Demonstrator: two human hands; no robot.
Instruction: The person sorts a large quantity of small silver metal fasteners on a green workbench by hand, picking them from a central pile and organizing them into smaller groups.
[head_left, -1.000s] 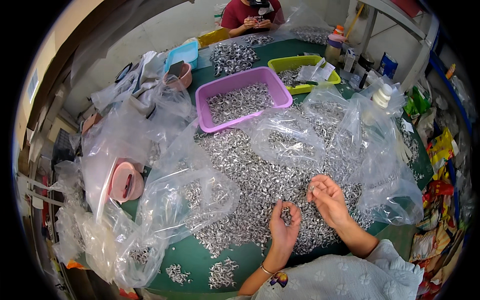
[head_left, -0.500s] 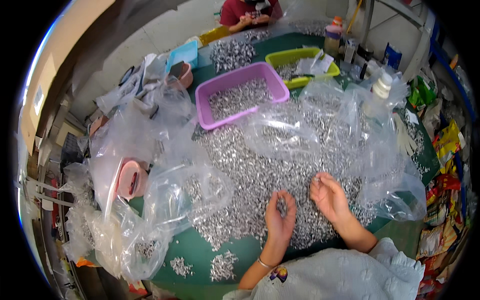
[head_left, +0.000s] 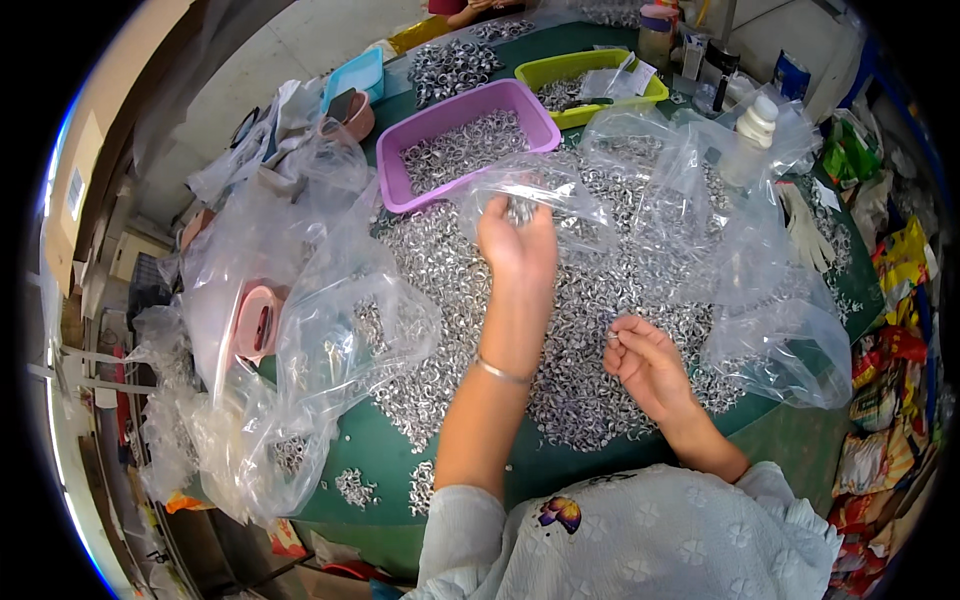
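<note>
A wide heap of small curved silvery metal pieces (head_left: 590,360) covers the middle of the table. My left hand (head_left: 517,250) reaches far across it to the mouth of a clear plastic bag (head_left: 575,205), beside the purple basin (head_left: 390,165). Its thumb and fingers are apart, with silvery pieces showing between them; the fingertips are partly hidden at the plastic. Lower right, my right hand (head_left: 650,370) hovers over the near part of the heap. Its thumb and forefinger pinch a small silvery metal piece (head_left: 613,336), and the other fingers are curled.
More clear bags lie left (head_left: 330,340) and right (head_left: 780,350). A green basin (head_left: 655,92), a white bottle (head_left: 757,122) and a white glove (head_left: 803,230) are farther back. Small piles (head_left: 355,488) lie near the front edge. Another person's hands (head_left: 470,12) appear at the far side.
My left hand has moved forward from the near heap to the plastic bag by the purple basin. My right hand stays over the heap, pinching; the view has tilted slightly downward.
</note>
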